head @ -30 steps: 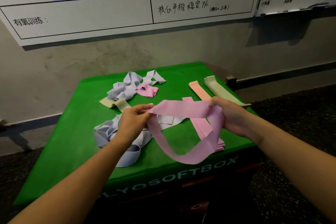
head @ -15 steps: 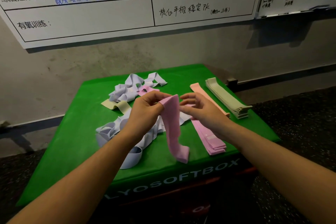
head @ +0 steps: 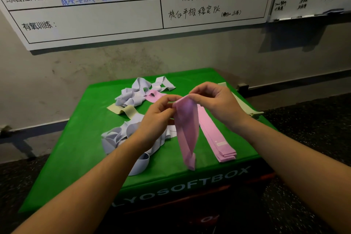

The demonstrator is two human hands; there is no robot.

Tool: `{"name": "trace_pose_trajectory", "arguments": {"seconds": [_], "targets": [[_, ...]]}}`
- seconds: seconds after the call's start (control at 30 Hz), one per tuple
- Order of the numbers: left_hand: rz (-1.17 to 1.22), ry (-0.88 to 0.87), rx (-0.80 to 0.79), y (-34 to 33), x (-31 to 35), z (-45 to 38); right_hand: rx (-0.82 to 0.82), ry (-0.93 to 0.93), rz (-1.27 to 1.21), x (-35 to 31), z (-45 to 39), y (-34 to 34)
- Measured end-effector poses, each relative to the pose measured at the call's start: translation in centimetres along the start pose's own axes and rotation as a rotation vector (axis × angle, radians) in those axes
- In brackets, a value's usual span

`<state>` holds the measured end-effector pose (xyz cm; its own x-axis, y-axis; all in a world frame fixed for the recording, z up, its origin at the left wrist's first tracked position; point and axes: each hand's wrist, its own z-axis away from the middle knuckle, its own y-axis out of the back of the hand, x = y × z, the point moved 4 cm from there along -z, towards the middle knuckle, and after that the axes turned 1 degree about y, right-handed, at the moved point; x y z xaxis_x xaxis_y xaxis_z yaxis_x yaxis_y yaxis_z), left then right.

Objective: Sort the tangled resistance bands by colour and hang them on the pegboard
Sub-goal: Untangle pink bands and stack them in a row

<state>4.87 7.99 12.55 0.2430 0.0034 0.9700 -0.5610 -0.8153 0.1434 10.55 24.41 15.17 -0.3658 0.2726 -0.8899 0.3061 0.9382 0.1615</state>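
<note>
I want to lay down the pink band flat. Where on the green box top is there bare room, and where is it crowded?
The green box top is bare along its left side, left of the lilac tangle, and in a strip along the front edge under the held pink band. It is crowded in the middle and back: lilac heaps, a cream band, the pink stack.

Two bare forearms come into view from the bottom corners, with no sleeve, watch or band on either as far as the frame edge. The left hand (head: pixel 157 118) and the right hand (head: pixel 216 102) wear no gloves and no rings. The fingernails look short and unpainted, though blurred.
</note>
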Motion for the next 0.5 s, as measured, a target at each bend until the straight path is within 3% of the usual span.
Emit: {"name": "trace_pose_trajectory", "arguments": {"seconds": [0.13, 0.27, 0.5], "targets": [[0.083, -0.022, -0.056, -1.4, 0.1, 0.3, 0.043, 0.016, 0.001, -0.2, -0.4, 0.6], [0.091, -0.067, -0.008, -3.1, 0.8, -0.2, 0.102, 0.021, -0.021, 0.2, -0.8, 1.1], [0.114, 0.02, 0.034, -4.2, 0.6, -2.2, 0.098, -0.093, -0.117, 1.7, -0.7, 2.4]]}}
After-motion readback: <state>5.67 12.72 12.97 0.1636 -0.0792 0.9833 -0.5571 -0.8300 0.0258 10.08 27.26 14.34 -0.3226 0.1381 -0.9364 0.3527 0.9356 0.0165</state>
